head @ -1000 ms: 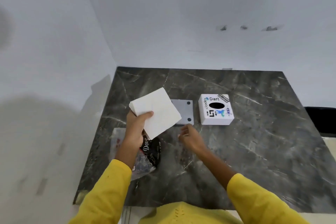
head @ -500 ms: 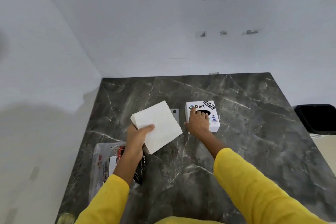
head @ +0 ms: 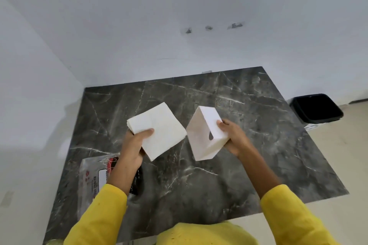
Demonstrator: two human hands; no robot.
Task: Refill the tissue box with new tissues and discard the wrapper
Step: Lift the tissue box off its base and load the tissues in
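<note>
A white stack of tissues [head: 159, 129] is gripped at its near-left corner by my left hand [head: 132, 147], held above the dark marble table [head: 249, 129]. The white tissue box [head: 205, 131] is lifted and tipped on its side in my right hand [head: 234, 137], its open underside turned toward the tissue stack; a dark slot shows through its inner wall. The stack and the box nearly touch at one corner. The clear plastic wrapper [head: 93, 177] with red print lies on the table's near-left part, partly under my left forearm.
A black bin [head: 316, 108] stands on the floor beyond the table's right edge. White walls close off the table's far and left sides. The grey bottom plate of the box is hidden in this view.
My right hand took hold of the tissue box, lifted it off the table and tipped it on its side. The tissue stack stayed raised in my left hand.
</note>
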